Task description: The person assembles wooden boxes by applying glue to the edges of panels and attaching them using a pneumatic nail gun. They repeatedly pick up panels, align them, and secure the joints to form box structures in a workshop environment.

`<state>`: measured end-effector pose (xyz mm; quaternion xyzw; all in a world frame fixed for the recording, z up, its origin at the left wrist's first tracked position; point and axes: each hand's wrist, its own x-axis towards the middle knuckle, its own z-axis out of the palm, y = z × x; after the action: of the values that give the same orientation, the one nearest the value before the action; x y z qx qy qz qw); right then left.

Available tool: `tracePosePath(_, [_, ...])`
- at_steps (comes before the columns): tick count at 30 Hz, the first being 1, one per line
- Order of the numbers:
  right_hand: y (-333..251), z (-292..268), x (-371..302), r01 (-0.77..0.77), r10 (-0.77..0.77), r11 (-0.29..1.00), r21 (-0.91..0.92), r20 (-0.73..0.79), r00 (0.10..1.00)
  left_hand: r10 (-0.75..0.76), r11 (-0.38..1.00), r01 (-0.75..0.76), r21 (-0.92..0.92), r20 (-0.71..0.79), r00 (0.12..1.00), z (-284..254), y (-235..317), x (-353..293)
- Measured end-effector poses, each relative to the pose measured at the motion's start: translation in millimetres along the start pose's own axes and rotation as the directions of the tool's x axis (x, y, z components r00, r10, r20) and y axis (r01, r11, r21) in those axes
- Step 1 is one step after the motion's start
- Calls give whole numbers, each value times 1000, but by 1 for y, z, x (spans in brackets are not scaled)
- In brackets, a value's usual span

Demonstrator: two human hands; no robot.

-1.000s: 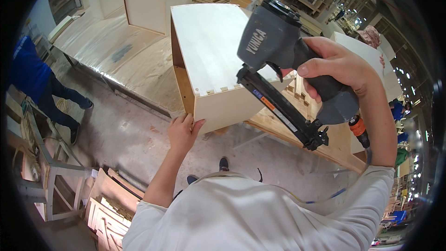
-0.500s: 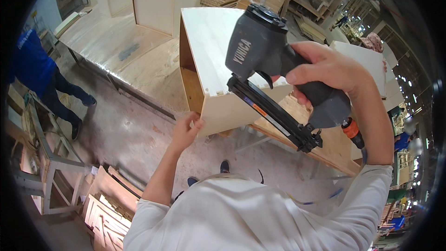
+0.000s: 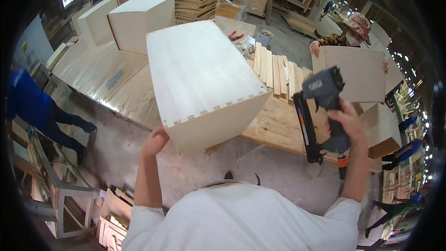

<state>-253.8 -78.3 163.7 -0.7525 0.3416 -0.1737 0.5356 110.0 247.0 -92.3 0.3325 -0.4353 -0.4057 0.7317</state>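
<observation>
We can't read the grip of the left hand: fingertips hidden at the box. Box interior, underside: hidden from us. Right hand: some fingers behind the nail gun handle. Beyond it, co-worker mostly blocked by a pale panel. Left of the left hand, blue-shirted worker: head lost in dark rim.
</observation>
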Motion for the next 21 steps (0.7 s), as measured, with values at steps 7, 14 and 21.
tracePosePath(7, [151,-3,71,-135,134,991,-18,-41,990,53,875,297,381,-687,724,33,-103,-55])
tracePosePath(14, [230,10,136,-208,208,978,-6,15,978,187,855,238,461,-702,687,151,-7,6])
tracePosePath(21, [261,12,171,-165,164,984,65,24,986,324,877,155,455,-797,510,133,117,108])
